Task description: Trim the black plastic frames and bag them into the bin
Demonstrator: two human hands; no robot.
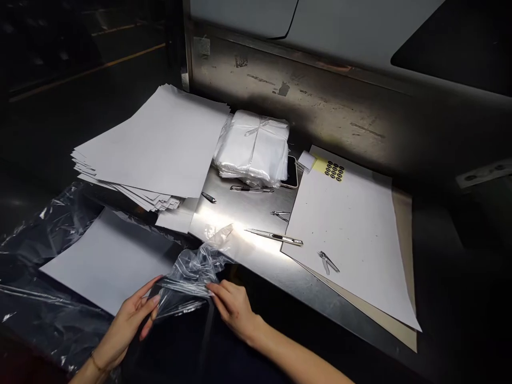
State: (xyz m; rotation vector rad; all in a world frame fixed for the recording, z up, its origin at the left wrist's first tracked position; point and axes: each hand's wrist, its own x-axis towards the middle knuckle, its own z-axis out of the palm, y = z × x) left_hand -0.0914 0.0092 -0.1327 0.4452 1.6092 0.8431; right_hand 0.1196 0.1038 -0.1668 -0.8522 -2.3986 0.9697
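Observation:
A crumpled clear plastic bag is held between my two hands. My left hand pinches its left end, where a small dark flat piece shows at the fingertips; whether that piece lies inside the bag, I cannot tell. At the bag's right side, my right hand grips the gathered film between thumb and fingers. A sheet of white paper lies just beyond my left hand, on a large spread of clear plastic film.
Behind stand a tall stack of white sheets and a tied bundle of clear bags, beside a phone. Pens, a utility knife and nail clippers lie about. Yellow stickers rest on white paper at right.

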